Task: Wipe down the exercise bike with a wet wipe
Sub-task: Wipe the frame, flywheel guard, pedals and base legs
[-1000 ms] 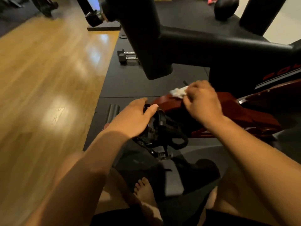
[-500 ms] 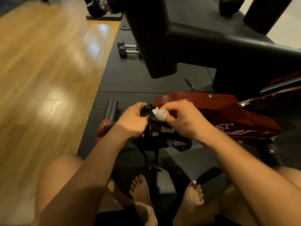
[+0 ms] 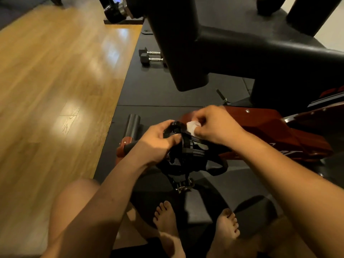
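The exercise bike fills the upper right: a thick black frame (image 3: 232, 45) above and a dark red body (image 3: 275, 131) lower down. Its black pedal (image 3: 183, 155) with straps and a metal buckle hangs in the middle of the view. My left hand (image 3: 156, 142) grips the pedal's left side, fingers curled over its top. My right hand (image 3: 217, 123) pinches a crumpled white wet wipe (image 3: 192, 126) and presses it against the pedal's top right edge.
Two black dumbbells (image 3: 150, 56) lie on the black rubber mat (image 3: 158, 90) behind the bike frame. Wooden floor (image 3: 55, 81) stretches to the left. The bike's red and black base foot (image 3: 130, 135) sits left of the pedal. My bare feet (image 3: 167, 220) and knees are below.
My right hand carried the wipe from the red body down to the pedal. My left hand went from resting flat on the pedal to gripping it. The view shifted slightly.
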`<state>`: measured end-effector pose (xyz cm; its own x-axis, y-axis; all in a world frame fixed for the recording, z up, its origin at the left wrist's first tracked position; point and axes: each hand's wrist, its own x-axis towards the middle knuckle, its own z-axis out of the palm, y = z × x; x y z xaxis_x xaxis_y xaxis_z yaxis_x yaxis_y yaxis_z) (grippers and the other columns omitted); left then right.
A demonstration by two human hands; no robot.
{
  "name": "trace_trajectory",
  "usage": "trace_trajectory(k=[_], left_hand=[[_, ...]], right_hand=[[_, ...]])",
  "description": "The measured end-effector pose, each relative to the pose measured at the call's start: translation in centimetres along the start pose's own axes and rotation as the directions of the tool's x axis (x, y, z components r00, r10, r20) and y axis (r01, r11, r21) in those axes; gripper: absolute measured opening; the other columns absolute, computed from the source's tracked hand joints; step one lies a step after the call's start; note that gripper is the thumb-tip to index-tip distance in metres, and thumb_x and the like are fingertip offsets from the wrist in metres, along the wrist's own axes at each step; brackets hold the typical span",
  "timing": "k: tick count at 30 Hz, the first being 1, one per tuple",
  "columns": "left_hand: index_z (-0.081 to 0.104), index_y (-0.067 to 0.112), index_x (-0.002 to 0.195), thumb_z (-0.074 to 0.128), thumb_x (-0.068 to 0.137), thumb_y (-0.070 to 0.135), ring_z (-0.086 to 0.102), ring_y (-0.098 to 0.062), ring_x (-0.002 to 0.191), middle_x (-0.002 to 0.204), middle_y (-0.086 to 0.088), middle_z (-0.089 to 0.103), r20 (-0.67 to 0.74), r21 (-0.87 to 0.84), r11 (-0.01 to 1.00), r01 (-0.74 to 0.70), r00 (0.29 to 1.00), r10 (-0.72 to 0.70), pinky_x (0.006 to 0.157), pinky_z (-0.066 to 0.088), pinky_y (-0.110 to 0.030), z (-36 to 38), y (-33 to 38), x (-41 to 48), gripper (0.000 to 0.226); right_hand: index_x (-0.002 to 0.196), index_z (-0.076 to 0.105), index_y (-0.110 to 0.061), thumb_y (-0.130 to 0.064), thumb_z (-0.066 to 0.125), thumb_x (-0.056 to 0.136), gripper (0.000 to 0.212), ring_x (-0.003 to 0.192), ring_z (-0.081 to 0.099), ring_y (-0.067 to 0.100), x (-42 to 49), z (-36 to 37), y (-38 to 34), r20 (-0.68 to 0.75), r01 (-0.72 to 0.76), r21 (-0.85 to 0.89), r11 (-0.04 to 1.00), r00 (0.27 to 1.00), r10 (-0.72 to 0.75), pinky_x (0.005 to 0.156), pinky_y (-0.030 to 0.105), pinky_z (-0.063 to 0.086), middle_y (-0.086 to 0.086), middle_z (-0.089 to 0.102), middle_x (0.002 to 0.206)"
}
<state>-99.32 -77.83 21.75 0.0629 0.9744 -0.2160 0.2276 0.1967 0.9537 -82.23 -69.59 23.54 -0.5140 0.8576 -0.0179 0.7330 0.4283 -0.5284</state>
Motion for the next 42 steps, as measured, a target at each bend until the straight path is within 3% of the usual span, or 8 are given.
trace_trajectory(k=[10, 16, 22, 27, 32, 34, 38, 42], left_hand=[[0.062, 0.038, 0.115, 0.060, 0.096, 0.013, 0.069, -0.008, 0.100, 0.106, 0.009, 0.073, 0.042, 0.026, 0.998, -0.051, 0.998, 0.050, 0.081, 0.056, -0.023, -0.8, -0.5, -0.1, 0.031], [0.063, 0.037, 0.105, 0.057, 0.096, 0.005, 0.070, -0.004, 0.090, 0.097, 0.006, 0.072, 0.003, 0.010, 0.999, -0.049, 0.999, 0.048, 0.072, 0.054, -0.017, -0.2, -0.3, -0.3, 0.033], [0.061, 0.031, 0.112, 0.060, 0.096, 0.012, 0.070, -0.018, 0.094, 0.101, 0.001, 0.071, -0.046, 0.112, 0.993, 0.041, 0.998, -0.036, 0.083, 0.059, -0.036, 0.2, 0.0, 0.5, 0.024], [0.057, 0.021, 0.128, 0.058, 0.098, 0.018, 0.067, -0.017, 0.103, 0.112, 0.000, 0.069, -0.037, 0.099, 0.994, 0.039, 0.999, -0.035, 0.092, 0.055, -0.034, 0.0, 0.3, 0.2, 0.030], [0.046, 0.015, 0.144, 0.056, 0.100, 0.018, 0.060, -0.019, 0.120, 0.132, -0.007, 0.062, -0.085, 0.006, 0.999, 0.051, 0.995, -0.051, 0.105, 0.047, -0.037, 0.3, -0.4, -0.2, 0.046], [0.043, 0.018, 0.146, 0.054, 0.101, 0.018, 0.058, -0.018, 0.121, 0.134, -0.004, 0.059, -0.086, -0.016, 0.998, 0.066, 0.994, -0.068, 0.104, 0.048, -0.034, 0.3, -0.6, -0.2, 0.047], [0.047, 0.028, 0.138, 0.056, 0.098, 0.006, 0.062, -0.002, 0.110, 0.117, 0.011, 0.063, -0.091, 0.003, 0.999, 0.041, 0.995, -0.041, 0.084, 0.049, -0.012, 0.2, -1.3, -0.3, 0.046], [0.047, 0.026, 0.136, 0.055, 0.098, 0.003, 0.059, 0.020, 0.092, 0.108, 0.026, 0.056, -0.111, 0.004, 1.000, 0.025, 0.993, -0.024, 0.074, 0.043, 0.000, 0.3, -1.1, -0.7, 0.045]], right_hand=[[0.080, 0.076, -0.026, -0.008, 0.074, 0.081, 0.019, 0.073, 0.066, 0.001, -0.3, -1.3, 0.5, 0.306, -0.176, 0.311, 0.934, 0.949, 0.077, 0.073, 0.020, 0.050, -0.011, 0.073, 0.077], [0.076, 0.073, -0.011, -0.007, 0.070, 0.083, 0.008, 0.072, 0.064, 0.015, -1.8, -2.5, -1.7, 0.153, -0.033, 0.458, 0.889, 0.987, -0.042, 0.073, 0.025, 0.052, 0.009, 0.070, 0.080], [0.082, 0.072, -0.002, -0.017, 0.053, 0.095, 0.028, 0.067, 0.061, 0.015, -0.9, -3.0, -1.8, 0.615, -0.302, 0.260, 0.917, 0.784, 0.084, 0.070, 0.028, 0.050, 0.010, 0.066, 0.073], [0.096, 0.073, -0.003, -0.005, 0.049, 0.096, 0.024, 0.073, 0.067, 0.015, 0.2, -4.0, -2.3, 0.707, -0.273, 0.201, 0.941, 0.705, 0.054, 0.069, 0.024, 0.051, 0.009, 0.072, 0.084], [0.116, 0.056, 0.013, 0.010, 0.041, 0.090, 0.030, 0.060, 0.065, 0.018, 1.1, -3.0, -2.9, 0.757, -0.636, 0.480, 0.604, 0.648, 0.081, 0.049, 0.021, 0.056, 0.019, 0.061, 0.083], [0.121, 0.053, 0.016, 0.008, 0.042, 0.087, 0.037, 0.063, 0.066, 0.023, 0.6, -2.9, -2.9, 0.764, -0.601, 0.360, 0.713, 0.629, 0.144, 0.051, 0.024, 0.056, 0.023, 0.061, 0.086], [0.077, 0.068, 0.000, -0.002, 0.048, 0.091, 0.025, 0.063, 0.058, 0.017, 0.8, -5.2, -3.5, 0.234, -0.256, 0.460, 0.850, 0.959, 0.162, 0.059, 0.024, 0.048, 0.010, 0.062, 0.068], [0.065, 0.062, -0.010, -0.004, 0.046, 0.088, 0.029, 0.048, 0.046, 0.000, -2.9, -6.3, -3.9, -0.115, 0.050, 0.359, 0.932, 0.993, -0.009, 0.048, 0.012, 0.034, -0.011, 0.053, 0.049]])
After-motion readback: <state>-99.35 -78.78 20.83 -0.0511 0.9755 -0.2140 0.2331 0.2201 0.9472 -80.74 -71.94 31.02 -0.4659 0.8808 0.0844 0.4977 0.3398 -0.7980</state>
